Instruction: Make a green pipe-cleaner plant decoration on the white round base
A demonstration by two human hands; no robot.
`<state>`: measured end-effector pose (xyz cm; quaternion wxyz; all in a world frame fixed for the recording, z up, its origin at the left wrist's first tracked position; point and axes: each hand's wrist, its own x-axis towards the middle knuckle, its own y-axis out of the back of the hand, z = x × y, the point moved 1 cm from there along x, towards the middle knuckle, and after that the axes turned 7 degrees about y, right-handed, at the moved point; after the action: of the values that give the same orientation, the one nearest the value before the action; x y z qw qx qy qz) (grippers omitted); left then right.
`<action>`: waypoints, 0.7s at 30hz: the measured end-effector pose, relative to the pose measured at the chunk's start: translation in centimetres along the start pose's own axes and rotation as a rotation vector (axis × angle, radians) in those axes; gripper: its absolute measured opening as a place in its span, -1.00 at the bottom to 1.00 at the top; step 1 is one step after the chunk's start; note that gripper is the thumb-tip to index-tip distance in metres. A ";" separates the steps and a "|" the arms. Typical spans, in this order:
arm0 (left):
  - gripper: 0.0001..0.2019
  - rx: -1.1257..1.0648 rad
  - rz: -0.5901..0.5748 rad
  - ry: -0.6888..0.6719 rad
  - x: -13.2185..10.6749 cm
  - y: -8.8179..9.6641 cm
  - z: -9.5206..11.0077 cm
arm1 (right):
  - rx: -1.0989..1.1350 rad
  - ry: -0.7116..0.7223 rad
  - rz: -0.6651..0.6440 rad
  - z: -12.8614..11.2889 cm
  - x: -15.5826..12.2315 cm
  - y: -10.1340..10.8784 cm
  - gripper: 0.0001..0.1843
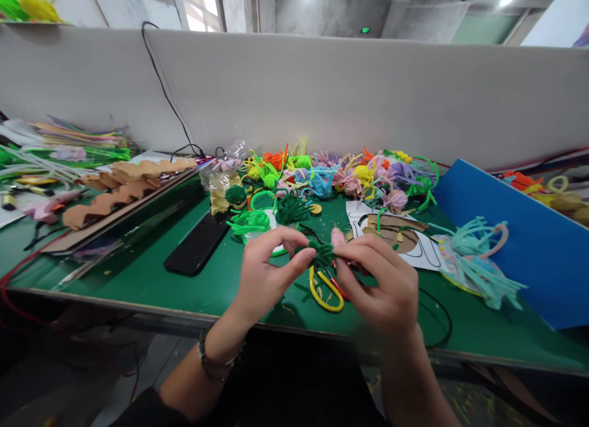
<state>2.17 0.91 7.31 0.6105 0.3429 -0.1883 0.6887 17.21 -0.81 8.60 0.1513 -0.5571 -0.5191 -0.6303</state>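
Observation:
Between my two hands, over the front of the green table, is a small dark green bundle of fuzzy pipe cleaner. My left hand pinches its left end between thumb and fingers. The right end sits in the fingertips of my right hand. Below the bundle lies a tool with yellow and red handles, partly hidden by my right hand. Just behind my hands are a dark green pipe-cleaner tuft and a bright green pipe-cleaner piece.
A black phone lies left of my hands. Colourful pipe-cleaner pieces are heaped along the partition. To the right are a white printed sheet, a teal tasselled piece and a blue board. Wavy brown cardboard sits at left.

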 end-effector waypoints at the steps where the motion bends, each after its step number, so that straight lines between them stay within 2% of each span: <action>1: -0.91 0.030 0.010 -0.018 0.1 -0.1 -0.1 | 0.003 -0.009 -0.023 0.2 0.0 -0.1 -0.89; 6: -0.91 0.127 -0.010 -0.095 0.7 -0.4 -0.5 | -0.013 -0.032 -0.107 1.1 0.0 -0.5 -0.91; 21: -0.90 0.124 0.031 -0.037 1.4 -1.2 -2.2 | 0.011 -0.048 -0.103 2.6 0.1 -1.1 -0.91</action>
<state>2.79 3.65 6.55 0.5738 0.3899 -0.1620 0.7018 17.80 1.83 7.73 0.1091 -0.5440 -0.5538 -0.6209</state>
